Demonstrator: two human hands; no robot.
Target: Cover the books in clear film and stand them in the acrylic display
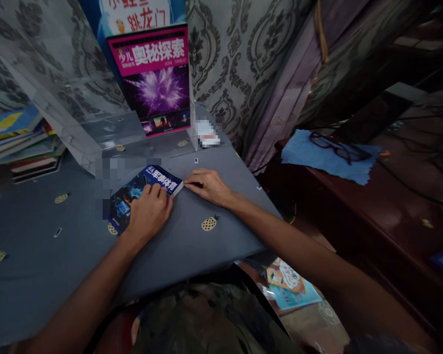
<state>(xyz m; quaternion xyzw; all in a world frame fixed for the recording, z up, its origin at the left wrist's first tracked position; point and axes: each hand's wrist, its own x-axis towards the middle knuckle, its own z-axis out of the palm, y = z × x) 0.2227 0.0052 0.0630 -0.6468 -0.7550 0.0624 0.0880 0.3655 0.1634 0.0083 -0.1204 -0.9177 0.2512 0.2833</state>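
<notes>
A dark blue book (120, 207) with white Chinese lettering lies at a slant on the grey tablecloth, partly covered by a blurred patch. Across its lower right part rests my left hand (150, 209), fingers bent on the cover and thumb along the edge. My right hand (205, 186) is closed in a pinch at the book's upper right corner. Whether it grips the cover or several pages there is hidden. Behind the book, a clear acrylic stand (112, 132) holds a magenta and black book (158, 81) upright, with a light blue book (92, 19) behind that one.
A pile of books (25, 147) sits at the table's left. On a dark red cabinet (354, 206) to the right, glasses (339, 147) lie on a blue cloth (302, 152). Colourful books (291, 285) lie below the table's front edge. A patterned curtain (225, 54) hangs behind.
</notes>
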